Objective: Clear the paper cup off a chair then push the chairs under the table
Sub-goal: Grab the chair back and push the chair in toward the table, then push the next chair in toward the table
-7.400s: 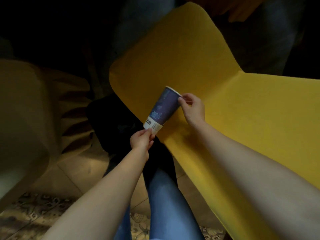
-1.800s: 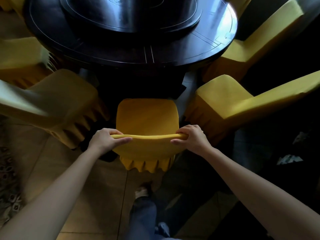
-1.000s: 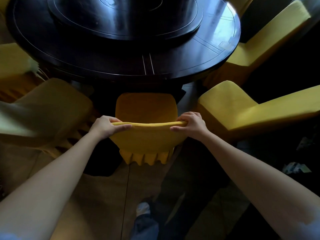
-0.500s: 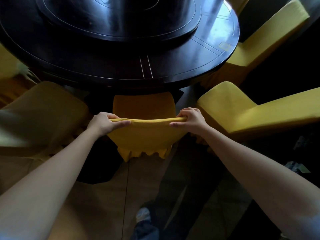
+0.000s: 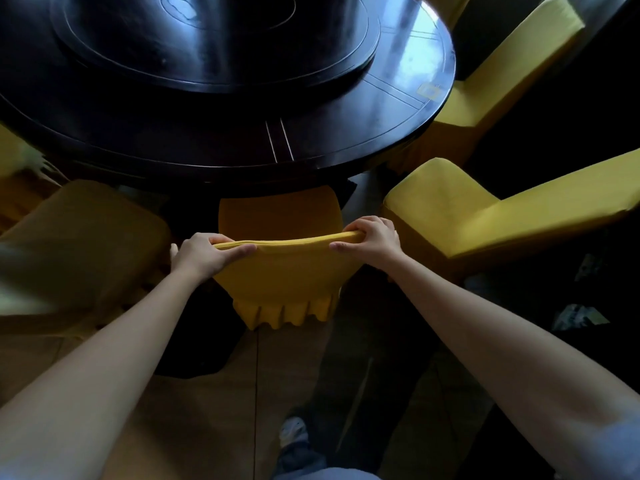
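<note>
Head view: yellow chairs point(image 5: 450, 209) flank the gripped chair point(image 5: 284, 271) at the table point(image 5: 311, 133).

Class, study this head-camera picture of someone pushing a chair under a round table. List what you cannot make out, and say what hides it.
- Front of the held chair seat: head view, hidden under the table edge.
- Left hand and right hand fingertips: behind the backrest top.
- Left chair: blurred, dim.
- Paper cup: nowhere visible.
- Floor litter: too dark to identify.

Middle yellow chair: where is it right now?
Head view, centre: the middle yellow chair has its seat partly under the near edge of the round black table, between two other yellow chairs. The left hand and right hand grip its backrest top.
</note>
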